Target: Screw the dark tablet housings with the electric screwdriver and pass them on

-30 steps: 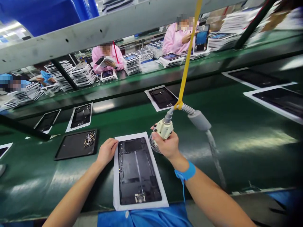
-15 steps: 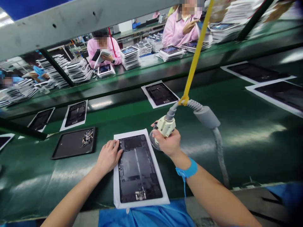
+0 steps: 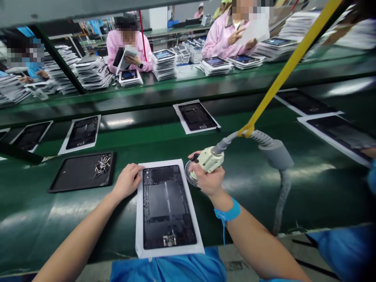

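1. The right hand wraps firmly round a cream corded handheld tool, just right of the upper end of the open tablet housing; the tool's perforated disc faces it.
2. The left hand, fingers loosely bent, reaches the housing's upper-left corner; whether it pinches anything I cannot tell.
3. The housing lies on a white sheet on the green bench.
4. Right of the housing, a yellow strap is tied to the tool's grey cable.
5. Left of it sits a black tray with loose screws.
6. Beyond it lies another tablet housing.
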